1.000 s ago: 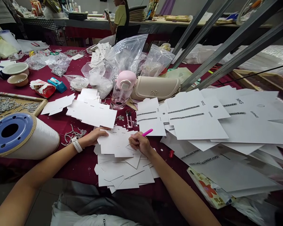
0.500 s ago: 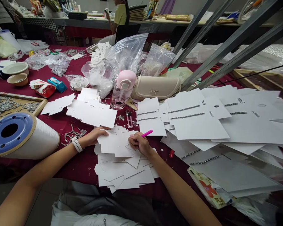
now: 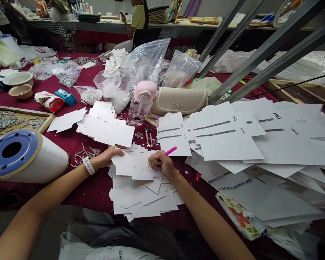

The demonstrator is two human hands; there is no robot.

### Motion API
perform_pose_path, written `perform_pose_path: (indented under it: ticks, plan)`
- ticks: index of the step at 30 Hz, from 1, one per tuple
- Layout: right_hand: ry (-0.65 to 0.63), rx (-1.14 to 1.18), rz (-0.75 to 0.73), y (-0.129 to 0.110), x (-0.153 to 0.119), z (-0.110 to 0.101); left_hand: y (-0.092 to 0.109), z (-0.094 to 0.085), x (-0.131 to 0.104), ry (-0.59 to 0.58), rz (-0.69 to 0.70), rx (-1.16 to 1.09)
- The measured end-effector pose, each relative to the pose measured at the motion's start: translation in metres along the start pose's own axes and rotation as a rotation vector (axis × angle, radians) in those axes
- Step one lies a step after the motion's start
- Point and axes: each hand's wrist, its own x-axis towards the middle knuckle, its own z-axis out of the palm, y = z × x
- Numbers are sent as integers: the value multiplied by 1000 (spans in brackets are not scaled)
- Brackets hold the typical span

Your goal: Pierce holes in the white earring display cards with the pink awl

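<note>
My left hand (image 3: 111, 156), with a white watch band at the wrist, grips the left edge of a white printed card (image 3: 132, 167) with its thumb on top. That card lies over a loose pile of white cards (image 3: 141, 202). Closed around a pink pen-like tool (image 3: 171, 150), my right hand (image 3: 160, 162) rests at the card's right part. The tool's thin tip points down left at the card, and I cannot tell whether it touches. Small dark marks or holes show on the card.
White cards with dark chains (image 3: 219, 131) are heaped at right. A big thread spool (image 3: 51, 155) stands left. Behind the hands are more white cards (image 3: 108, 130), a pink-lidded bottle (image 3: 143, 103) and a beige bag (image 3: 181, 100). Metal bars (image 3: 249, 54) slant across the upper right.
My right hand and the pink tool have shifted slightly to the right and up over the card. My left hand and the card have hardly moved.
</note>
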Motion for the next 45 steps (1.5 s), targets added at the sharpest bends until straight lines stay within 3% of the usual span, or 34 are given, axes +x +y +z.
perform_pose_path:
  ticks: [12, 21, 25, 27, 29, 34, 38, 45]
  plan:
    - [-36, -43, -21, 1, -4, 6, 0, -1, 0, -6, -5, 5]
    - [0, 116, -123, -7, -3, -2, -2, -2, 0, -4, -12, 5]
    - [118, 213, -233, -19, -6, -6, -7, -7, 4, -20, -9, 20]
    - [213, 245, -267, -24, -6, -7, -8, -9, 4, -22, -4, 144]
    - [273, 233, -248, -26, -6, -7, -10, -9, 2, -10, 79, 414]
    - [265, 183, -187, -23, -3, -6, -23, 1, -6, 118, 569, 1028]
    - [239, 230, -188, -20, -3, -6, -30, 6, -17, 253, 712, 1382]
    - [191, 279, -220, -19, -3, -8, -10, -11, -16, 581, 961, 1584]
